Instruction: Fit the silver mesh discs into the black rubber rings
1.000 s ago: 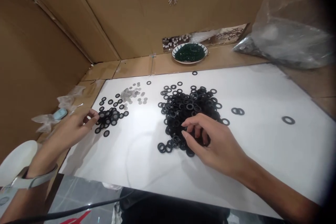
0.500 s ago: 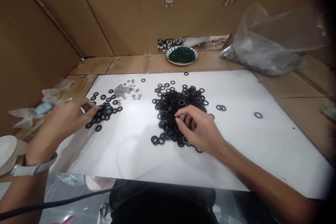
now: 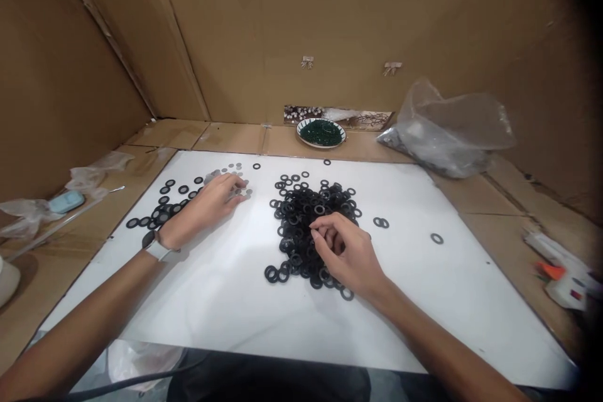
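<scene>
A large heap of black rubber rings lies in the middle of a white sheet. My right hand rests on the heap's near edge, fingers curled and pinched together on the rings. A smaller spread of black rings lies at the left. Beside it is a patch of small clear discs. My left hand, a pale watch on its wrist, reaches over that patch with fingers stretched flat, fingertips touching the discs.
Cardboard walls close in the back and both sides. A bowl of green beads stands at the back. A clear plastic bag lies at the back right. A glue gun lies at the right edge. Crumpled plastic and a blue object sit left.
My left hand left the small ring spread and moved right onto the clear discs, opening out flat. My right hand stayed on the big heap. The view tilted up.
</scene>
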A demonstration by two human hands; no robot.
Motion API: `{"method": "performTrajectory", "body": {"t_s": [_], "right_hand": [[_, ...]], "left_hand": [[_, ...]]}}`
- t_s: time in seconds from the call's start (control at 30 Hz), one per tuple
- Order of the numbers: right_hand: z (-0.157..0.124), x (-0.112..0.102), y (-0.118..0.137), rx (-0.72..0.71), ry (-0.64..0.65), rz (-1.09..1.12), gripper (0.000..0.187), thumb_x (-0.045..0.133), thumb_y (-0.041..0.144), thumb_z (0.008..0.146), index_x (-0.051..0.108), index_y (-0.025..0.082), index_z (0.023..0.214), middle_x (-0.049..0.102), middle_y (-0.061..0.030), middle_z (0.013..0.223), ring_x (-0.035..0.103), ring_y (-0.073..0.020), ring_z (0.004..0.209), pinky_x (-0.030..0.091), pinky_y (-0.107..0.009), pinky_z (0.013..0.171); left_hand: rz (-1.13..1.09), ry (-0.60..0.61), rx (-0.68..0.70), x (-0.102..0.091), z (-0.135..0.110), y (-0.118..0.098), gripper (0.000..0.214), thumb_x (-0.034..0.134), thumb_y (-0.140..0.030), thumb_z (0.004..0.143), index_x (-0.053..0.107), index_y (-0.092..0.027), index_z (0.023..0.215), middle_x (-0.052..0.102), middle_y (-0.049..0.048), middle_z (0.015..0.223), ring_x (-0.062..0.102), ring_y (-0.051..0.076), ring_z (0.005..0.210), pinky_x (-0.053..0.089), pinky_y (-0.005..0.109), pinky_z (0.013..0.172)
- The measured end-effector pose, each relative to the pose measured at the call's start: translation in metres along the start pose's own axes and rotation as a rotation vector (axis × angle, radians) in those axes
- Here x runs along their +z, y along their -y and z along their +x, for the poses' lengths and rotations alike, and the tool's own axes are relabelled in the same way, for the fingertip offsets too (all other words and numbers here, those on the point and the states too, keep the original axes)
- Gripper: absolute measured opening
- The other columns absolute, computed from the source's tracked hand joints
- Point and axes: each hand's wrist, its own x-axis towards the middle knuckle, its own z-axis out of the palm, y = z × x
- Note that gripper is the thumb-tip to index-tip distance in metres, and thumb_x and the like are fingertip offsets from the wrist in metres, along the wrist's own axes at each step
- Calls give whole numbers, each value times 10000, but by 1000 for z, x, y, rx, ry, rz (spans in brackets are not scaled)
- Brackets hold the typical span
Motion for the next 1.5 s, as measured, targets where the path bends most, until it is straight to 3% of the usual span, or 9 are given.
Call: {"method": "performTrajectory", "body": {"t_s": [0.23, 0.43, 0.73, 1.2, 1.5], "right_hand": [[-3, -2, 4, -29, 13, 4, 123, 655, 148, 1070, 697, 235, 1145, 646, 8, 861, 598, -128, 682, 508, -276, 601], [-5, -5, 7, -56, 23, -15, 170, 664, 116, 1060, 684, 238, 1176, 641, 9, 852, 598, -139, 683, 512, -297, 596], [-4, -6, 7, -92, 5, -43, 217, 660, 90, 1054, 660, 237, 1214, 645, 2, 864, 613, -137, 697, 518, -290, 587], [-5, -6, 6, -63, 35, -65, 173, 641, 136, 1075, 653, 246, 1207, 678, -5, 881, 625, -145, 697, 537, -310, 606], [-6, -8, 6, -60, 54, -73, 203, 647, 132, 1071, 644, 241, 1243, 688, -9, 907, 633, -145, 708, 537, -308, 622]], "left_hand": [[-41, -42, -83, 1, -3, 8, 339, 652, -478, 1045, 716, -229, 1266, 765, 121, 1334, 712, 321, 1192, 545, 481, 1084], [-64, -70, -136, 0, 0, 0, 304, 645, -429, 1042, 756, -213, 1223, 803, 110, 1187, 740, 287, 1021, 582, 448, 950], [-102, -60, -181, 0, 3, -12, 205, 673, -336, 1026, 768, -213, 1158, 828, 86, 1072, 758, 274, 954, 589, 431, 912], [-95, -75, -205, -1, 2, -17, 165, 686, -303, 998, 765, -222, 1118, 813, 95, 1089, 730, 292, 980, 578, 474, 957], [-204, -86, -208, -2, 0, -16, 182, 702, -344, 1001, 773, -214, 1107, 820, 96, 1115, 756, 272, 1023, 599, 421, 939]]}}
